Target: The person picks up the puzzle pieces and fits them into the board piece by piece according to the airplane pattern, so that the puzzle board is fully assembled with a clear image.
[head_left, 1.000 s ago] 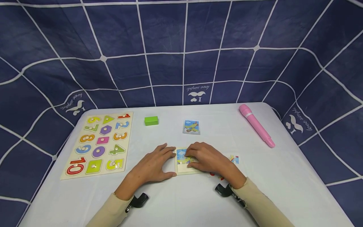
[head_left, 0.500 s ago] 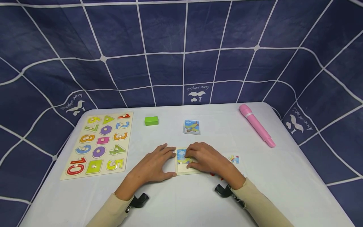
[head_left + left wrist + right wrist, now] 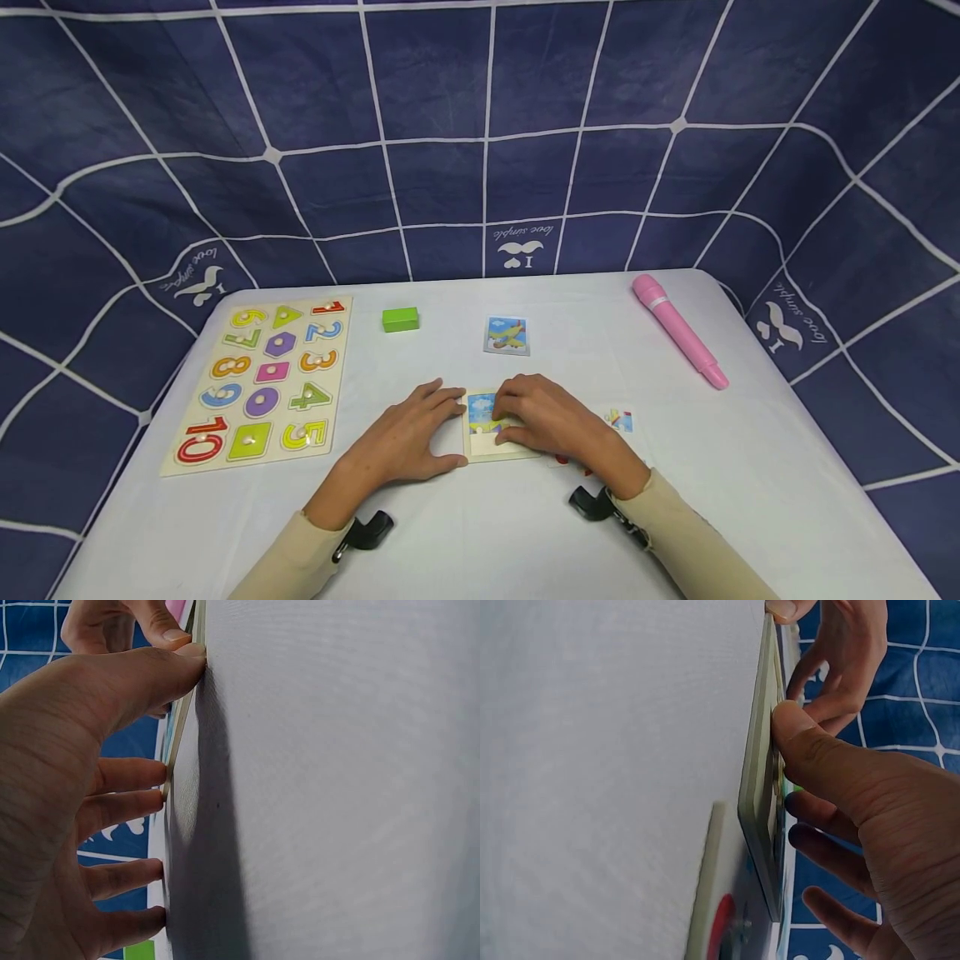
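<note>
A small wooden jigsaw board (image 3: 491, 452) lies flat on the white table, part of its sky-and-yellow picture (image 3: 482, 410) showing. My left hand (image 3: 405, 435) touches the board's left edge with spread fingers and thumb. Over the board's right part, my right hand (image 3: 551, 419) bends its fingers and pinches a puzzle piece (image 3: 778, 780) at the board surface; most of that piece is hidden. Loose puzzle pieces (image 3: 621, 420) lie partly beneath the right wrist. A blue-edged airplane picture (image 3: 507, 335) lies beyond the board.
At the left lies a number-and-shape puzzle board (image 3: 294, 421). A green block (image 3: 401, 319) stands near the table's far edge. The pink marker-shaped stick (image 3: 678, 332) lies at the far right. Dark blue gridded cloth (image 3: 435, 100) surrounds the table (image 3: 465, 533).
Only a very slight shift of the right hand's fingers over the board shows. The left hand and the other things stay where they were.
</note>
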A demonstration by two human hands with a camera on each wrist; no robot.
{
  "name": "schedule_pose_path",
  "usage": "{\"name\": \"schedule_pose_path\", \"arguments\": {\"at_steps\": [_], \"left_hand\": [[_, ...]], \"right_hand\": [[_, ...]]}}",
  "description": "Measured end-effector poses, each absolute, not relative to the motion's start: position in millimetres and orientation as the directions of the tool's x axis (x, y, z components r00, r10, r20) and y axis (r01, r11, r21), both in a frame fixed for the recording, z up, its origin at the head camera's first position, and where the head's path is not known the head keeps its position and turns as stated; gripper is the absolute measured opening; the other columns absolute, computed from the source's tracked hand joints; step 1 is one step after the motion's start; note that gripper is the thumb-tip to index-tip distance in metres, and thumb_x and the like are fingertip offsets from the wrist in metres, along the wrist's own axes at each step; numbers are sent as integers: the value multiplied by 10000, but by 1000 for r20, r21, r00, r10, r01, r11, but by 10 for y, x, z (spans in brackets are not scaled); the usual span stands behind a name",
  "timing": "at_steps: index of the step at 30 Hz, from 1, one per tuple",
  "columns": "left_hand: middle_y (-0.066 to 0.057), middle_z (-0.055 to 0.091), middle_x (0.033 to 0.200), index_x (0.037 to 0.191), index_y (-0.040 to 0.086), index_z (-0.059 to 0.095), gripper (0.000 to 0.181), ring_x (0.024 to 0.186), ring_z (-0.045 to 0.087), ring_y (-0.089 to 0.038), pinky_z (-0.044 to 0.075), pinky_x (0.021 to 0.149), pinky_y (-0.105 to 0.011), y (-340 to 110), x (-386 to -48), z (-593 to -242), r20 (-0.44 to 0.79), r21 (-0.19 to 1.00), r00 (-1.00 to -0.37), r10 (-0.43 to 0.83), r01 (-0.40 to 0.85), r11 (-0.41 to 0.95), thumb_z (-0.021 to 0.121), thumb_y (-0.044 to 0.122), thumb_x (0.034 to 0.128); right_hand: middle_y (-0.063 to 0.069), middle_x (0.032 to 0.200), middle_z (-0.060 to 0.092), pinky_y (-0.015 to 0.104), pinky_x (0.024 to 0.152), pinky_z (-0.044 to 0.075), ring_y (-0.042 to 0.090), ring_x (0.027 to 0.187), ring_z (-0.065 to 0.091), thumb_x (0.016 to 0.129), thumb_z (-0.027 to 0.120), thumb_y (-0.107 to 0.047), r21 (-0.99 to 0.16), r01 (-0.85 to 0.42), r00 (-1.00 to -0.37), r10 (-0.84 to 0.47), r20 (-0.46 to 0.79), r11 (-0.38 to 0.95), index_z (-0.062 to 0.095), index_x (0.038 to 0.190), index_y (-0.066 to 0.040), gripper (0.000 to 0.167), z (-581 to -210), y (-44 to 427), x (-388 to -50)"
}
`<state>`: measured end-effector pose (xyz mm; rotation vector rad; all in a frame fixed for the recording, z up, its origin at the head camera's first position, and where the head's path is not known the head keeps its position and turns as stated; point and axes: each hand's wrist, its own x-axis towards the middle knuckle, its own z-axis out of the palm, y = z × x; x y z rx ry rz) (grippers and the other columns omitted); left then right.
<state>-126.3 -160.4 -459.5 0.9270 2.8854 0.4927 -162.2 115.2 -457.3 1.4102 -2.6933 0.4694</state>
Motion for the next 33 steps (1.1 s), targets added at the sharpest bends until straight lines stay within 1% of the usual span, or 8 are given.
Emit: {"name": "schedule_pose_path", "arguments": {"at_steps": [3, 8, 14, 17, 20, 25, 29, 33], "left_hand": [[5, 529, 1625, 1440, 169, 667, 722, 1563, 405, -358, 531, 1080, -615, -1601, -1261, -4596, 24, 320, -818, 575, 551, 770, 845, 581, 874], [10, 527, 1627, 1449, 175, 662, 730, 1570, 396, -356, 526, 1080, -628, -1599, -1261, -4597, 12, 317, -823, 568, 542, 778, 842, 586, 874], [14, 525, 1629, 1448, 176, 663, 729, 1570, 398, -353, 529, 1091, -598, -1602, -1267, -4599, 14, 315, -824, 567, 542, 779, 843, 586, 873], [16, 523, 1630, 1448, 177, 663, 726, 1570, 397, -350, 534, 1080, -605, -1604, -1267, -4600, 14, 317, -824, 567, 541, 779, 840, 586, 875], [18, 522, 1630, 1449, 178, 661, 725, 1570, 396, -348, 536, 1074, -610, -1605, -1266, -4601, 15, 320, -824, 567, 541, 778, 840, 585, 876], [15, 524, 1630, 1450, 178, 664, 727, 1572, 394, -348, 527, 1087, -613, -1594, -1265, -4602, 13, 319, -825, 564, 538, 780, 843, 580, 871], [8, 526, 1629, 1450, 174, 668, 730, 1574, 389, -353, 515, 1101, -616, -1580, -1264, -4603, 6, 323, -826, 563, 534, 781, 848, 572, 866], [9, 527, 1627, 1447, 169, 671, 732, 1575, 387, -356, 509, 1108, -619, -1580, -1264, -4607, 4, 325, -829, 560, 531, 783, 856, 564, 859]], "right_hand": [[-44, 1088, 729, 381, 987, 564, 138, 1042, 687, 897, 893, -391, -239, -812, -577, -791, 201, 532, 819, 1044, -164, 280, -4579, 1149, -1624], [-46, 1086, 726, 384, 994, 560, 138, 1044, 683, 900, 888, -403, -232, -809, -582, -789, 196, 540, 817, 1042, -167, 284, -4581, 1141, -1627], [-57, 1090, 729, 397, 1026, 549, 138, 1050, 684, 904, 882, -416, -219, -808, -584, -789, 188, 546, 831, 1096, -168, 317, -4544, 1161, -1633], [-63, 1098, 733, 393, 1034, 546, 135, 1059, 684, 906, 882, -411, -226, -804, -590, -782, 199, 550, 831, 1127, -164, 335, -4502, 1204, -1636], [-65, 1093, 737, 388, 1024, 550, 127, 1050, 685, 910, 887, -376, -232, -799, -599, -770, 220, 555, 829, 1123, -159, 310, -4463, 1267, -1644], [-61, 1123, 732, 386, 1018, 558, 131, 1065, 687, 950, 858, -301, -240, -771, -636, -739, 223, 590, 818, 1149, -157, 250, -4419, 1409, -1644], [-50, 1154, 726, 393, 1003, 564, 141, 1075, 682, 961, 844, -295, -254, -740, -671, -708, 220, 622, 808, 1209, -158, 286, -4407, 1537, -1620], [-36, 1166, 727, 396, 997, 569, 153, 1092, 681, 959, 845, -290, -260, -718, -695, -684, 221, 646, 799, 1233, -150, 312, -4407, 1639, -1590]]}}
